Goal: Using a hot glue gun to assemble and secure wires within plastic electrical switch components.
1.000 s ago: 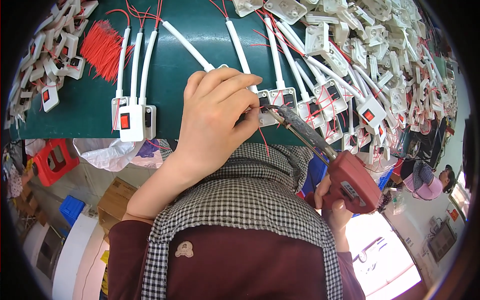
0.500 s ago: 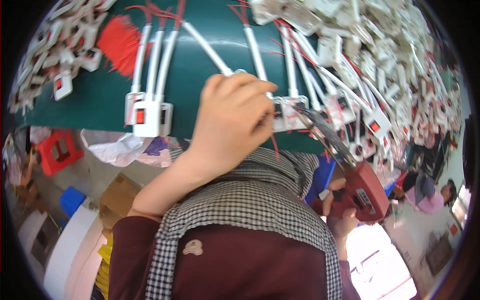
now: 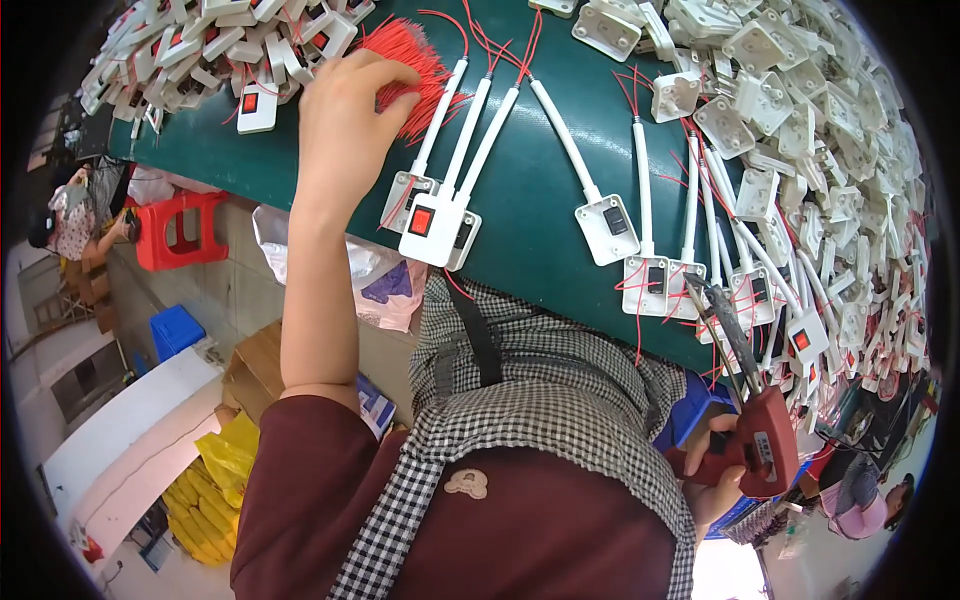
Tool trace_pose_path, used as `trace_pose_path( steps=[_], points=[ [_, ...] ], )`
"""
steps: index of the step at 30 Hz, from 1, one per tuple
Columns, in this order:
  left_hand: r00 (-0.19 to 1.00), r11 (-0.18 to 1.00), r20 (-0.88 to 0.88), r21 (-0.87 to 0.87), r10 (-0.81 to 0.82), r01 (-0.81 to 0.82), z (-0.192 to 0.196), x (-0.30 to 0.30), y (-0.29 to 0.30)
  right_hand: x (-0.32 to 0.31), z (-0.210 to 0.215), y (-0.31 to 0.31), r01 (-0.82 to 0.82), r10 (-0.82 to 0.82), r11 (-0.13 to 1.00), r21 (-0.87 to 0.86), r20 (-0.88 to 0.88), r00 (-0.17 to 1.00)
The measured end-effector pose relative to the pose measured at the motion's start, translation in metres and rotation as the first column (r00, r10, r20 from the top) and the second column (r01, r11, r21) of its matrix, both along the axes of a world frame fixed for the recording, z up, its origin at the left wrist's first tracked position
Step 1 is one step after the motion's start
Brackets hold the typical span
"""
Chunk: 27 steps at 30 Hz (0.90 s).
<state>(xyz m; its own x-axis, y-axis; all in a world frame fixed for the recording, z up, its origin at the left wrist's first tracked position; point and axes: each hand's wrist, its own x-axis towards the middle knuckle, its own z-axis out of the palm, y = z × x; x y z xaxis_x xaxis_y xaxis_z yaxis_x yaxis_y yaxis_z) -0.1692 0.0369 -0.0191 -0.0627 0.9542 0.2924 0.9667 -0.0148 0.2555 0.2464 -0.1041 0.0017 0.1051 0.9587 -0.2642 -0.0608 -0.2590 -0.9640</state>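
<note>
My left hand point(image 3: 345, 125) is over a bundle of short red wires point(image 3: 425, 70) on the green table, its thumb and forefinger apart at the bundle's edge. My right hand point(image 3: 712, 475) grips a red soldering gun point(image 3: 765, 445) by its handle. The gun's tip points up and left to a white switch housing point(image 3: 683, 290) at the table's near edge. Left of that lies a white housing with a black switch point(image 3: 608, 230) and a white tube. Three similar pieces overlap nearer my left arm, the top one with a red switch point(image 3: 422, 221). Red wire ends stick out of their tubes.
White plastic housings point(image 3: 800, 110) are heaped along the right side of the green table point(image 3: 540, 280). Another pile of switch pieces point(image 3: 190, 50) lies at the far left. Beyond the table's edge are a red stool point(image 3: 180, 230), a blue bin point(image 3: 177, 330) and a cardboard box point(image 3: 255, 370).
My left hand has moved left and away from the housings to the red wires. The tubed piece it was at now lies on the table. My right hand still holds the soldering gun.
</note>
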Motion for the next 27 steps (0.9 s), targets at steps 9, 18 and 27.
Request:
trace_pose_path(
  steps=[9, 18, 27],
  points=[
    [0.939, 0.993, 0.339, -0.114, 0.053, -0.015, -0.003, -0.012, 0.006, -0.008, 0.005, 0.002, 0.052, -0.053, 0.999, 0.008, 0.071, 0.996],
    [0.988, 0.989, 0.048, 0.024, -0.148, 0.147, -0.004, -0.006, 0.01, -0.007, 0.006, 0.003, 0.005, -0.006, 1.0, 0.013, 0.083, 0.996],
    [0.898, 0.992, 0.44, -0.12, 0.007, 0.05, -0.003, -0.016, 0.011, -0.002, 0.005, -0.001, 0.069, -0.067, 0.997, -0.029, 0.065, 0.996]
  ],
)
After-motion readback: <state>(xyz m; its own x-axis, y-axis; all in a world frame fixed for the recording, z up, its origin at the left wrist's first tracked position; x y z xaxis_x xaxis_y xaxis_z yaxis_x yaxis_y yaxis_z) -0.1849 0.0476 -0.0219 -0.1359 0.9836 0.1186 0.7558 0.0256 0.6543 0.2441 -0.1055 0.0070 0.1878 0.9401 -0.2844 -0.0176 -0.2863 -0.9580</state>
